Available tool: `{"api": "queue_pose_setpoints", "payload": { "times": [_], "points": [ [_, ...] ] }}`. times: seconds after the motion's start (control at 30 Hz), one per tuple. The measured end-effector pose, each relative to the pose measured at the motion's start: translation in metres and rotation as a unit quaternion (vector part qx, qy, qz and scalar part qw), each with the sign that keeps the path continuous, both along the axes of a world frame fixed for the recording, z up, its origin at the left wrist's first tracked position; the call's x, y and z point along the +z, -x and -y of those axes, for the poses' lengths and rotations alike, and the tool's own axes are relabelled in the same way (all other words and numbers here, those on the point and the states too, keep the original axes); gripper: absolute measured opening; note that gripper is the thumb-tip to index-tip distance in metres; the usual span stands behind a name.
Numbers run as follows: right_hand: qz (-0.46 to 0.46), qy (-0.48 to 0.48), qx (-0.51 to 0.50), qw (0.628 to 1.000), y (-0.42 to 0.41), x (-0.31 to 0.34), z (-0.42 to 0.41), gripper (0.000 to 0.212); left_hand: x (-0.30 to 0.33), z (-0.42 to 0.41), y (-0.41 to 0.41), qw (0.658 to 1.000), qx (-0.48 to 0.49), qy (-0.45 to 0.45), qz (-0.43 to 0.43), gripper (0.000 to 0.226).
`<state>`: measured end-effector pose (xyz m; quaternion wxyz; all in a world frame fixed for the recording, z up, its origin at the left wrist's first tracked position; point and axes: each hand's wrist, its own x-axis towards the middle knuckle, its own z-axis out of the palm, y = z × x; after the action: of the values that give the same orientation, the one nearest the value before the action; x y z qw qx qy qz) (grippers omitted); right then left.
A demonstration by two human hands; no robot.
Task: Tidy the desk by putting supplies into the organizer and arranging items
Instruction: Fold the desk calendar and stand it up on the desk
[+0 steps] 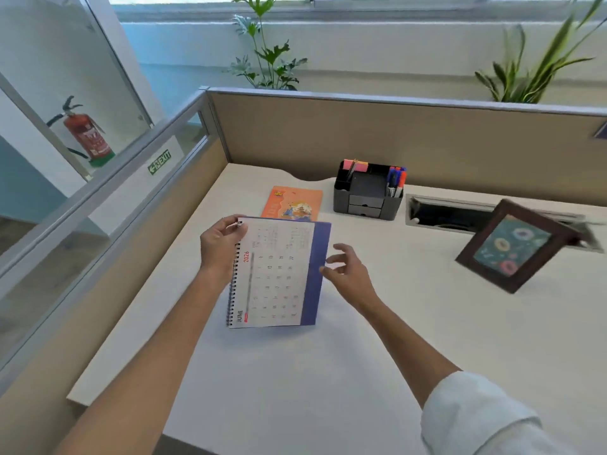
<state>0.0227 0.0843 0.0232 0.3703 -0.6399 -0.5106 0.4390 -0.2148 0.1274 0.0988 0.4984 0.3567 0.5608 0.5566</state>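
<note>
A spiral-bound desk calendar (279,274) showing June 2026, with a blue base, is turned sideways over the white desk (328,372). My left hand (220,246) grips it at the spiral edge near the top corner. My right hand (345,269) hovers at the calendar's blue right edge, fingers apart, perhaps just touching it. Behind stands a black organizer (366,195) with small drawers, holding pink and orange sticky notes (354,165) on the left and several markers (395,180) on the right.
An orange booklet (292,203) lies flat beyond the calendar. A dark wooden picture frame (512,246) leans at the right, in front of a cable slot (443,213). Beige partition walls bound the desk at the back and left.
</note>
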Motion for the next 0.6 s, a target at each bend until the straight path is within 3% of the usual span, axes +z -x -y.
{"api": "queue_pose_setpoints", "payload": {
  "times": [0.1,0.27,0.6],
  "points": [
    [0.110,-0.113,-0.045,0.986,-0.023,0.023,0.004,0.065,0.011,0.002,-0.032,0.994,-0.077,-0.032,-0.071,0.017],
    [0.243,-0.188,-0.049,0.950,-0.066,0.045,0.022,0.041,0.032,0.009,-0.089,0.980,-0.161,-0.068,-0.098,0.018],
    [0.248,-0.178,-0.176,0.936,-0.141,0.031,0.081,0.022,0.047,0.027,-0.202,0.927,-0.306,-0.134,-0.171,0.021]
  ]
}}
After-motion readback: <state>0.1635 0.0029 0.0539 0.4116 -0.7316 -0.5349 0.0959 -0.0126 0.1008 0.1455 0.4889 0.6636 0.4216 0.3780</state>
